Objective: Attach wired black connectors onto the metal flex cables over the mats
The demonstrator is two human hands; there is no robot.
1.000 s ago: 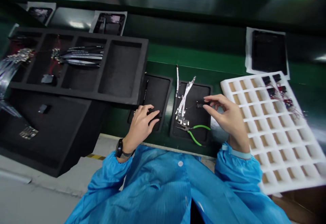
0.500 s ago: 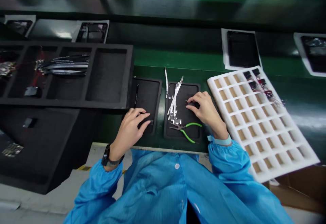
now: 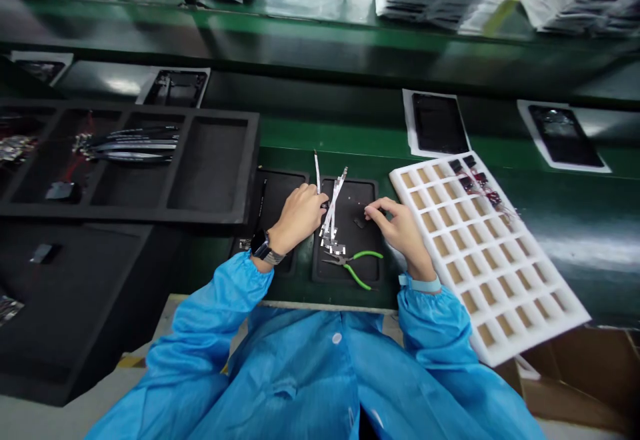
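Observation:
My left hand (image 3: pixel 300 217) reaches over the right-hand black tray (image 3: pixel 371 190), its fingers closed at the lower end of a white flat ribbon cable (image 3: pixel 317 168). Beside those fingertips, several more white ribbon cables (image 3: pixel 336 203) with silvery ends lie crossed in a pile. At the tray's right side my right hand (image 3: pixel 397 227) has thumb and forefinger pinched together; whatever is between them is too small to make out. A small dark piece (image 3: pixel 359 223) lies just left of that pinch. Green-handled pliers (image 3: pixel 347 260) rest with open handles at the tray's front.
A second black tray (image 3: pixel 283 183) sits partly under my left arm. On the left stands a compartmented black foam box (image 3: pixel 253 160) holding black strips and wired parts. A white foam grid (image 3: pixel 480 247) slants at right. Tablet-like panels (image 3: pixel 437 123) lie behind.
My left hand has moved right and forward from the left tray to the single ribbon cable's lower end and closed there. My right hand stays by the tray, fingertips closer together. The view has tilted up.

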